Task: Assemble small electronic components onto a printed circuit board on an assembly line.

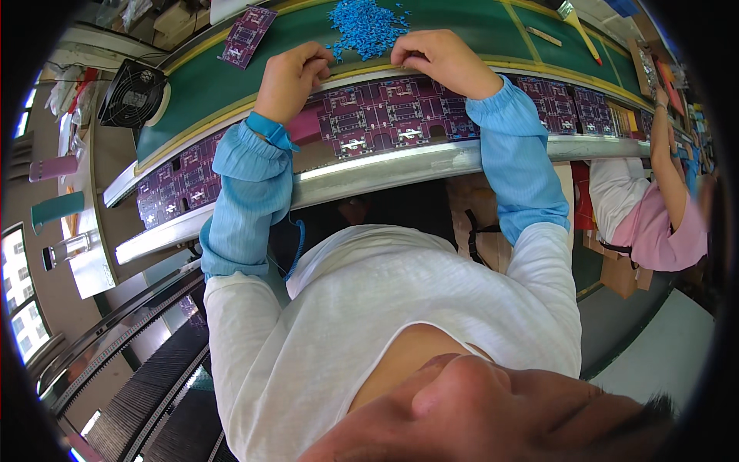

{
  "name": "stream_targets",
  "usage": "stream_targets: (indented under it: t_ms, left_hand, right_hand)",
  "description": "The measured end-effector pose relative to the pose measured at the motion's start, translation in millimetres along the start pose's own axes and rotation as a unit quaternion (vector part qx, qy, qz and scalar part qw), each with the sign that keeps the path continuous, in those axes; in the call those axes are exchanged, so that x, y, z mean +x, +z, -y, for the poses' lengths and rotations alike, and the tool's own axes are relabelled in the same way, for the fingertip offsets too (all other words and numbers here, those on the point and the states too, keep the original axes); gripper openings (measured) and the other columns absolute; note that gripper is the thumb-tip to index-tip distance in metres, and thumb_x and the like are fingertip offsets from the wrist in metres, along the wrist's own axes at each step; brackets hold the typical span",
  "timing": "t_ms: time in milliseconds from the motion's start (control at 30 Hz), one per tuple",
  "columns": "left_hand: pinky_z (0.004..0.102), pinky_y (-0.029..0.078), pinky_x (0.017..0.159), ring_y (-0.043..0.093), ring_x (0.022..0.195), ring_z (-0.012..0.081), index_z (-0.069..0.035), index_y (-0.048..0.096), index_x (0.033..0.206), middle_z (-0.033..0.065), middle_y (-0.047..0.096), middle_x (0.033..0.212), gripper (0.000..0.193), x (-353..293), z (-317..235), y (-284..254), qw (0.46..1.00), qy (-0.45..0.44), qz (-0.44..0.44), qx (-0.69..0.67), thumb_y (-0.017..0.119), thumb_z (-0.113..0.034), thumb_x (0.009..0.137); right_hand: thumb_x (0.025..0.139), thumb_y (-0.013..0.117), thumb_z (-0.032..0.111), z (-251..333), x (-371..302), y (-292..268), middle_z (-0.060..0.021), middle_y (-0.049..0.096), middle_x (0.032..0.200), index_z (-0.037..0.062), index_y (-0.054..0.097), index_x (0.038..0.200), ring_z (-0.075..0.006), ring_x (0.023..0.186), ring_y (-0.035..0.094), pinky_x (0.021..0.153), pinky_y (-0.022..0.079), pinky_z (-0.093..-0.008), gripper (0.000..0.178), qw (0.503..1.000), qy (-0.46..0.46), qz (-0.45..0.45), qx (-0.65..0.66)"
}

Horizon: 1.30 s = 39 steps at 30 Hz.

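A heap of small blue electronic components (362, 29) lies on the green work surface (208, 88) ahead of me. At its left edge is my left hand (292, 77), fingers curled in a pinch; whatever sits between the tips is too small to name. My right hand (445, 61) is bent inward at the heap's right edge, its thumb and fingers pressed together, their contents hidden. Below both hands, purple circuit boards (392, 115) lie in a row along the rail track. Around my left wrist goes a blue strap (269, 129) with a coiled cord.
A loose purple board (246, 35) lies at the far left, near a black fan (132, 94). A brush (577, 29) and a small flat stick (544, 35) are at the far right. The metal rail (385, 173) runs in front of me. A co-worker in pink (662, 223) is on the right.
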<state>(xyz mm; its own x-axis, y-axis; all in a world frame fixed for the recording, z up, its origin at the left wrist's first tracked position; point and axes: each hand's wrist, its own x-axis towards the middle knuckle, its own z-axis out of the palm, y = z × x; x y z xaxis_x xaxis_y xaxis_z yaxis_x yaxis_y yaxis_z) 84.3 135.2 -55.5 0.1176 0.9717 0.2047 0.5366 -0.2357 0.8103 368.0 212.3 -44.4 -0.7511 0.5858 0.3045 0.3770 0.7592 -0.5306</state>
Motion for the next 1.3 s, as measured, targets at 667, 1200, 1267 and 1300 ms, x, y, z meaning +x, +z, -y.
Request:
stream_targets:
  t_ms: [667, 1200, 1267, 1300]
  left_hand:
    - [0.0333, 0.055, 0.074, 0.069, 0.08, 0.0211, 0.001, 0.07, 0.101, 0.0119, 0.072, 0.088, 0.017, -3.5, -9.1, -7.1, 0.997, 0.024, 0.058, 0.036, 0.073, 0.003, 0.085]
    - [0.0344, 0.055, 0.074, 0.071, 0.083, 0.0244, -0.002, 0.068, 0.101, 0.014, 0.071, 0.091, 0.018, -9.4, -9.6, -3.4, 0.985, 0.046, 0.11, 0.126, 0.072, 0.003, 0.084]
    - [0.0357, 0.055, 0.074, 0.071, 0.083, 0.0265, -0.002, 0.068, 0.102, 0.0143, 0.071, 0.091, 0.018, -9.9, -9.2, -1.9, 0.982, 0.063, 0.101, 0.144, 0.072, 0.003, 0.085]
    - [0.037, 0.055, 0.074, 0.071, 0.083, 0.0286, -0.003, 0.068, 0.102, 0.0146, 0.071, 0.091, 0.018, -10.4, -8.8, -1.5, 0.979, 0.082, 0.092, 0.16, 0.072, 0.002, 0.085]
  right_hand:
    - [0.086, 0.064, 0.003, 17.3, -8.4, 10.4, -0.0128, 0.069, 0.089, 0.0059, 0.065, 0.092, -0.0358, 0.085, 0.067, 0.072, 0.052, -0.0462, 0.006, 0.996, -0.03, 0.044, -0.073]
    - [0.089, 0.069, 0.008, 17.0, -9.2, 4.1, -0.0127, 0.073, 0.09, 0.0077, 0.073, 0.098, -0.0349, 0.084, 0.069, 0.073, 0.054, -0.0428, 0.011, 0.999, -0.013, 0.009, -0.033]
    - [0.091, 0.068, 0.009, 20.2, -8.5, -0.5, -0.0131, 0.074, 0.093, 0.0074, 0.074, 0.103, -0.032, 0.082, 0.07, 0.073, 0.056, -0.0404, 0.013, 0.999, 0.037, 0.001, -0.003]
    - [0.091, 0.068, 0.009, 21.3, -8.1, -0.8, -0.0131, 0.074, 0.093, 0.0074, 0.074, 0.103, -0.032, 0.082, 0.07, 0.073, 0.056, -0.0404, 0.013, 0.999, 0.036, 0.001, -0.002]
